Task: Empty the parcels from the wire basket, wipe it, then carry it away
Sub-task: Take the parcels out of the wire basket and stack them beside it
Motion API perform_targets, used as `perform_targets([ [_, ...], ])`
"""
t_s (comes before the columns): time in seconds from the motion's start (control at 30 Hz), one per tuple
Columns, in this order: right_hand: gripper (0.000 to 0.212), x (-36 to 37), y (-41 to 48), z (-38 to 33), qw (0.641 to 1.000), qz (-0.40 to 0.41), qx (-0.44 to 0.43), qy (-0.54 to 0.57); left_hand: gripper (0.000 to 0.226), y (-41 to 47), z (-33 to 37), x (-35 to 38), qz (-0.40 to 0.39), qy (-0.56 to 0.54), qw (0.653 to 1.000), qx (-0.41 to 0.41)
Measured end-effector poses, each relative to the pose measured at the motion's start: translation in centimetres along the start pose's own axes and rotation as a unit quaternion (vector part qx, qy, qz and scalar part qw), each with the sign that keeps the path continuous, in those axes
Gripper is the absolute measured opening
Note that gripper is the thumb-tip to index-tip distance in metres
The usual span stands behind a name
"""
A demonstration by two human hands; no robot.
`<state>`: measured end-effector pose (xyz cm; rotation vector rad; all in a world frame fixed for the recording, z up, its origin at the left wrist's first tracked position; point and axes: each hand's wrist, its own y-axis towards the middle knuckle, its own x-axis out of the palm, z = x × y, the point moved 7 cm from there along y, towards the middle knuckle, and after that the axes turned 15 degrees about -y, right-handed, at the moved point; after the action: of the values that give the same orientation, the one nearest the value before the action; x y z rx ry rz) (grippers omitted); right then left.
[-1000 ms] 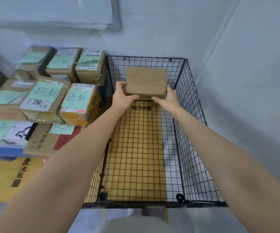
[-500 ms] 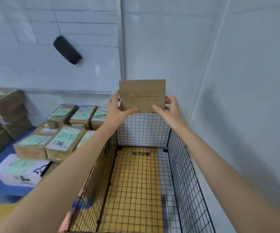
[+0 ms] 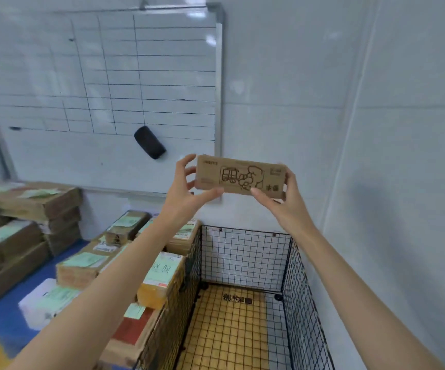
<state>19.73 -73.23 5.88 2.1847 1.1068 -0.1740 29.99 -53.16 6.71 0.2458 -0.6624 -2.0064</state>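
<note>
I had the parcel [image 3: 240, 177] held high above the wire basket [image 3: 245, 252], left hand [image 3: 186, 185] pinching its nine o'clock end, right hand [image 3: 282, 198] pinching three o'clock, printed face toward me. Stacked parcels [image 3: 82, 265] sat at the basket's nine o'clock.

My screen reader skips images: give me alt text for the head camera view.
The left hand and right hand hold a flat cardboard parcel up over an empty wire basket. Stacked parcels lie to its left; a whiteboard hangs behind.
</note>
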Motion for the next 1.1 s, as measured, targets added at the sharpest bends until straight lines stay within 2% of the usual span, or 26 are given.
perform_targets([
  [0.1, 0.101, 0.6, 0.0, -1.0, 1.000, -0.012, -0.017, 0.005, 0.088, -0.4, 0.6, -0.9, 0.015, 0.015, 1.000, 0.015],
  [0.3, 0.095, 2.1, 0.2, -2.8, 0.996, -0.031, -0.077, -0.031, 0.089, -1.4, 1.4, -2.9, 0.034, 0.032, 0.998, 0.048],
  [0.43, 0.093, 3.4, 0.4, -3.9, 0.995, -0.052, -0.089, 0.012, 0.085, -1.9, 2.6, -4.3, 0.059, 0.028, 0.996, 0.067],
  [0.57, 0.068, 4.5, 0.5, -4.5, 0.992, -0.047, -0.091, 0.068, 0.071, -2.0, 3.6, -6.3, 0.071, 0.026, 0.994, 0.076],
  [0.67, 0.045, 5.8, 0.6, -4.7, 0.992, -0.054, -0.076, 0.091, 0.069, -2.2, 4.1, -7.6, 0.050, 0.046, 0.995, 0.073],
  [0.73, 0.038, 6.7, 0.7, -5.0, 0.992, -0.061, -0.062, 0.093, 0.070, -2.4, 4.1, -8.7, 0.032, 0.061, 0.995, 0.069],
  [0.83, 0.045, 8.5, 0.7, -5.7, 0.993, -0.072, -0.054, 0.079, 0.071, -3.0, 4.0, -11.1, 0.023, 0.074, 0.996, 0.047],
  [1.03, 0.088, 14.4, 0.4, -9.0, 0.986, -0.129, -0.062, 0.087, 0.068, -4.2, 5.9, -17.4, 0.055, 0.056, 0.995, 0.053],
  [1.1, 0.089, 16.7, 0.5, -10.4, 0.985, -0.142, -0.062, 0.078, 0.067, -4.6, 6.8, -20.2, 0.066, 0.045, 0.995, 0.057],
])
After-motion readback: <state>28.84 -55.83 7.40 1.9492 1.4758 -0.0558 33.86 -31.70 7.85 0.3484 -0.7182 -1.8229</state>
